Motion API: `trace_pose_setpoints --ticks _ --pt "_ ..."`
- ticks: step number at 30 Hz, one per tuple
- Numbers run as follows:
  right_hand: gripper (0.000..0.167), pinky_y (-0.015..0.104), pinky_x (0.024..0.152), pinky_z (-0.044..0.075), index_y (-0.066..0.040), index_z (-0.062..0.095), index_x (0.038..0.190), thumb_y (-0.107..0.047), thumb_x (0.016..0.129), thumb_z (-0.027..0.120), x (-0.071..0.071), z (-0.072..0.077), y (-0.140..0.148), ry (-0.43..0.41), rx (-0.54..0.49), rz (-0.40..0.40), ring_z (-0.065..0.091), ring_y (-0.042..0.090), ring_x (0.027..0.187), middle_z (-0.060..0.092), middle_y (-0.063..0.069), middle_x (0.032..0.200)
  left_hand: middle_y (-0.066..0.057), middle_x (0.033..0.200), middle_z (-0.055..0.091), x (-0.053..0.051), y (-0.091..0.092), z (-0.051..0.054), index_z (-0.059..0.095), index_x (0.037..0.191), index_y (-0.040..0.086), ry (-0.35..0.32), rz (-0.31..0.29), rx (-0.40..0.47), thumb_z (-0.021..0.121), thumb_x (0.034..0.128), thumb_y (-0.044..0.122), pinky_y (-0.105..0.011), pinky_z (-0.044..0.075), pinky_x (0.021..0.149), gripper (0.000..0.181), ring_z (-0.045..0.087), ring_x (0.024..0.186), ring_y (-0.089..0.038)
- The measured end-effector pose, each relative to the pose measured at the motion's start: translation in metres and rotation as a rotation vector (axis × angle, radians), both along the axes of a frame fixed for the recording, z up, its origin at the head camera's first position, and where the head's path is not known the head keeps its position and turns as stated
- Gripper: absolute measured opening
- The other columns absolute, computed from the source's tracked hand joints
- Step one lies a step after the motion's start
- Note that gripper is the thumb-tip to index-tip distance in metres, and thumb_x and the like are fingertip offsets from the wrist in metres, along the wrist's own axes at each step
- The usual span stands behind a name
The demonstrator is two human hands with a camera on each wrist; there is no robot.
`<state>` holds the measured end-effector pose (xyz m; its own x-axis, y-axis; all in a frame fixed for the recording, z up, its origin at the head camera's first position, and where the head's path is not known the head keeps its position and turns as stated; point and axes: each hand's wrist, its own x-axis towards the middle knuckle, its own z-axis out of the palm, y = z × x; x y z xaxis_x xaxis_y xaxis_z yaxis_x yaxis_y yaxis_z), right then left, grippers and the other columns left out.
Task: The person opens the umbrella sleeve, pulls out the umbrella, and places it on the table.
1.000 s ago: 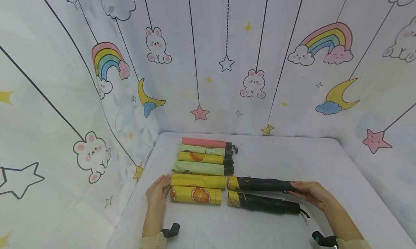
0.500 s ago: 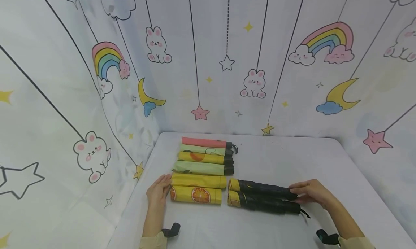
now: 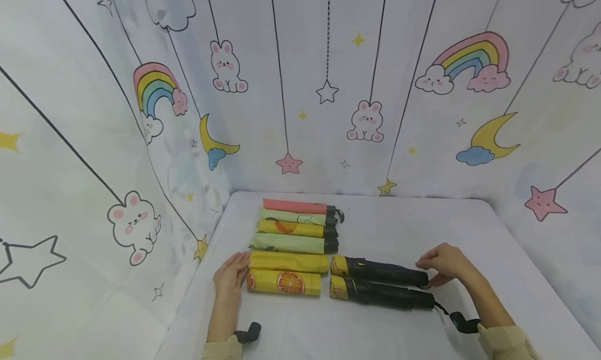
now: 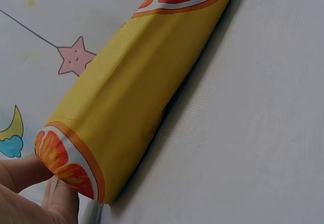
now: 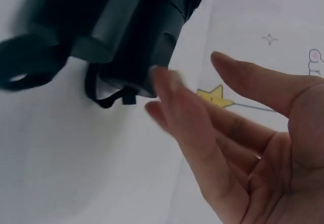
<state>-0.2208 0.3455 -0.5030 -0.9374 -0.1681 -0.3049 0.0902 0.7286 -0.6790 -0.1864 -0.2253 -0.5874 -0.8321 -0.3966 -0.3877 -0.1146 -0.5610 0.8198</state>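
Observation:
Two folded black umbrellas with yellow ends lie side by side on the white table: the far black umbrella [image 3: 382, 271] and the near black umbrella [image 3: 392, 294]. To their left are two yellow sleeves, a far yellow sleeve [image 3: 291, 262] and a near orange-slice sleeve [image 3: 305, 284]. My left hand [image 3: 230, 272] rests its fingers at the left end of the far sleeve; the left wrist view shows the near sleeve in front, hiding part of that contact. Beside the far umbrella's handle end, my right hand [image 3: 443, 263] has thumb and fingers apart, holding nothing in the right wrist view.
Several sleeved umbrellas lie in a row behind: a red umbrella [image 3: 293, 206], a pale green umbrella [image 3: 286, 242] and a yellow umbrella [image 3: 300, 228] among them. A wrist strap [image 3: 441, 308] trails from the near umbrella. A patterned curtain [image 3: 310, 135] surrounds the table.
The right hand laid the far black umbrella down next to the near one, then let go and lifted slightly off its handle end. The left hand stayed at the sleeve.

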Motion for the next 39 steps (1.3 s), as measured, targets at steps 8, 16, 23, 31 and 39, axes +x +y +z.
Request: trace_pose_setpoints --ticks 8,16,23,31,39 --pt "0.036 0.04 0.065 0.067 0.009 0.074 0.113 -0.024 0.098 0.073 -0.018 0.007 -0.022 0.049 0.024 0.047 0.076 0.028 0.076 0.077 0.02 0.097 -0.022 0.141 0.061 -0.001 -0.002 0.0 0.044 0.152 -0.007 0.002 -0.021 0.01 0.068 0.0903 -0.017 -0.032 0.059 0.099 0.067 0.073 0.112 -0.018" --pt "0.038 0.042 0.079 0.067 0.008 0.073 0.118 -0.025 0.1 0.071 -0.045 0.009 -0.043 0.029 -0.091 0.079 0.077 0.032 0.092 0.077 0.02 0.104 -0.025 0.148 0.055 -0.003 -0.002 0.01 0.045 0.152 -0.005 -0.021 -0.005 0.003 0.068 0.0912 -0.015 -0.033 0.056 0.104 0.066 0.065 0.127 -0.026" --pt "0.037 0.041 0.082 0.066 0.008 0.072 0.12 -0.023 0.1 0.072 -0.068 0.005 -0.066 -0.02 -0.189 0.048 0.077 0.033 0.097 0.077 0.02 0.108 -0.024 0.153 0.051 -0.009 -0.006 0.014 0.042 0.155 -0.003 -0.025 -0.011 -0.026 0.067 0.0927 -0.012 -0.032 0.053 0.109 0.068 0.055 0.138 -0.03" --pt "0.045 0.042 0.086 0.065 0.009 0.072 0.12 -0.031 0.098 0.075 -0.086 -0.008 -0.092 -0.047 -0.186 -0.009 0.076 0.034 0.102 0.077 0.02 0.109 -0.024 0.156 0.048 -0.019 -0.004 0.012 0.041 0.156 -0.003 -0.011 -0.004 -0.025 0.063 0.0936 -0.013 -0.033 0.052 0.11 0.067 0.052 0.142 -0.032" --pt "0.056 0.044 0.091 0.064 0.009 0.068 0.126 -0.038 0.097 0.075 -0.097 -0.022 -0.126 -0.179 -0.283 -0.046 0.075 0.033 0.106 0.075 0.021 0.117 -0.024 0.158 0.046 -0.028 0.002 0.01 0.041 0.156 -0.004 0.003 -0.02 -0.075 0.062 0.0938 -0.013 -0.034 0.049 0.114 0.066 0.048 0.144 -0.033"
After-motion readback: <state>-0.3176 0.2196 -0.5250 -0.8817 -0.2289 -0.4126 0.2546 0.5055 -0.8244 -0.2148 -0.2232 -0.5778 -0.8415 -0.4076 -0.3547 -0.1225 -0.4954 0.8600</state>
